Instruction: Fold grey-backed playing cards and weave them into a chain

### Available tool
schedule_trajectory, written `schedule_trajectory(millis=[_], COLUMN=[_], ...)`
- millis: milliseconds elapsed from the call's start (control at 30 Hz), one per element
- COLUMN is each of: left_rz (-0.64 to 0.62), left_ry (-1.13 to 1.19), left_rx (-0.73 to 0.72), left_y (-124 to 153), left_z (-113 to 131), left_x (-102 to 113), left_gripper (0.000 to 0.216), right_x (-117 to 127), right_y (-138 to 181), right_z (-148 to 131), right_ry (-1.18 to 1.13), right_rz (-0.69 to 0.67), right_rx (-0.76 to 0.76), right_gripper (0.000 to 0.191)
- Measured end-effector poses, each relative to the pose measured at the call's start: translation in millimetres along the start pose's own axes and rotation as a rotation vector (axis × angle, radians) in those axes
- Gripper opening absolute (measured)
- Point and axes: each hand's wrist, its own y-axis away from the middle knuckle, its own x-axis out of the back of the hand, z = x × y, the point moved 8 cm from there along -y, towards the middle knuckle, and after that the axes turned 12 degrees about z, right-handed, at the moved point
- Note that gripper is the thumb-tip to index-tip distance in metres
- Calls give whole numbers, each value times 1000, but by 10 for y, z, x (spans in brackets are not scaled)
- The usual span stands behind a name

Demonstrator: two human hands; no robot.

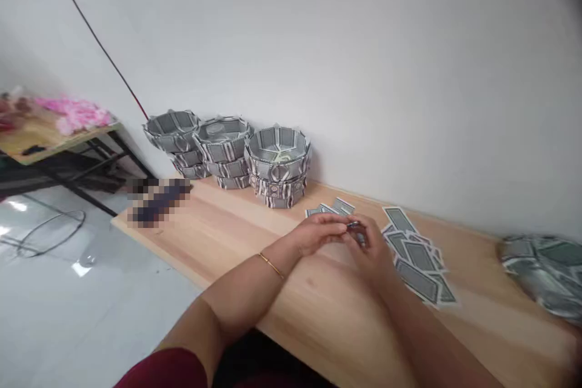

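My left hand (321,233) and my right hand (370,245) meet above the table, fingers closed around a small grey piece (353,225) that looks like folded printed paper. My fingers cover most of it. Printed paper notes (418,254), grey-green with pale borders, lie in a loose overlapping heap just right of my right hand. A few more notes (343,205) lie flat behind my hands, partly hidden by them.
Three stacks of round, faceted holders made of such paper stand against the wall: left (175,139), middle (225,145) and right (278,163). A silvery bundle (543,273) sits at the wooden table's (218,224) right end. Pink flowers (77,114) lie on another table.
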Motion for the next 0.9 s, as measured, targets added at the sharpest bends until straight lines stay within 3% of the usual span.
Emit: schedule_trajectory(millis=[167,300,600,667,833,900], left_rz=[47,49,136,141,116,97], left_ry=[44,82,70,32,-203,-289], left_rx=[-87,-76,-173,-187,-224,-239], left_y=[-51,-70,-99,-107,-99,-90], left_z=[57,31,87,87,80,83], left_x=[52,80,138,143,118,99], left_gripper=[39,42,49,49,52,55], right_x=[63,95,-34,-62,-81,-86], right_y=[-59,-81,-15,3,31,28], right_z=[-60,-88,14,43,92,76], right_ry=[14,34,-39,-37,-79,-76], right_rz=[35,54,-86,-100,-75,-85], right_rx=[57,80,13,-32,-148,-133], right_gripper=[22,18,17,21,55,54])
